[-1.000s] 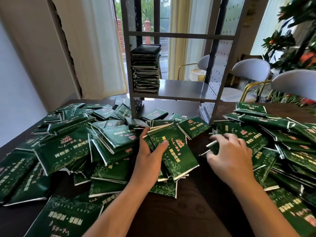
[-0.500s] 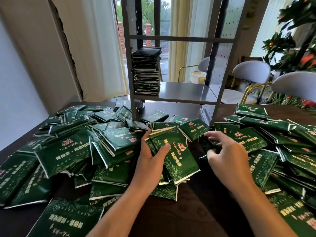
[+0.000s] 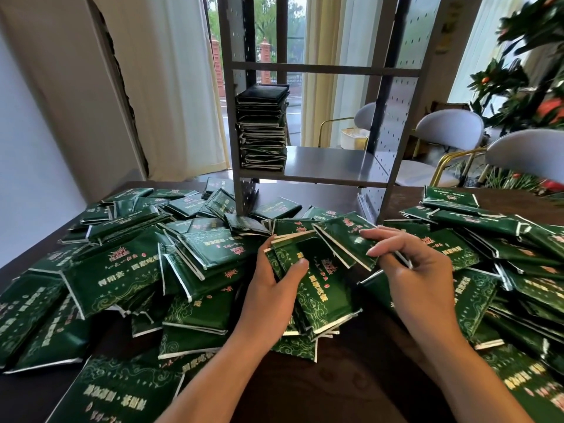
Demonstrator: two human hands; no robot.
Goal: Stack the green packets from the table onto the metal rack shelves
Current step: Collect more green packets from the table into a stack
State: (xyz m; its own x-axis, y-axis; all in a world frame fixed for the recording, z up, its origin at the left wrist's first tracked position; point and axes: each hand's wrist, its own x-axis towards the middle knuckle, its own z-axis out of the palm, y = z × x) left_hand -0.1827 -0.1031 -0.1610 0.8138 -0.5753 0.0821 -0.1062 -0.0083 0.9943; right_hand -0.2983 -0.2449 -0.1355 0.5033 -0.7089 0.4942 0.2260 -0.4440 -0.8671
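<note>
The left hand [image 3: 268,296] grips a small bundle of green packets [image 3: 317,288] at the near centre of the dark tabletop [image 3: 351,380], thumb curled over the top packet and fingers underneath. The right hand [image 3: 415,276] pinches a single packet [image 3: 345,239] by its right edge, just right of the bundle and overlapping its far corner. Loose packets [image 3: 116,270] cover the tabletop to the left and right of both hands. The metal rack [image 3: 329,175] stands at the far centre of the tabletop. A tall stack of packets [image 3: 262,126] sits at the left end of its lower shelf.
</note>
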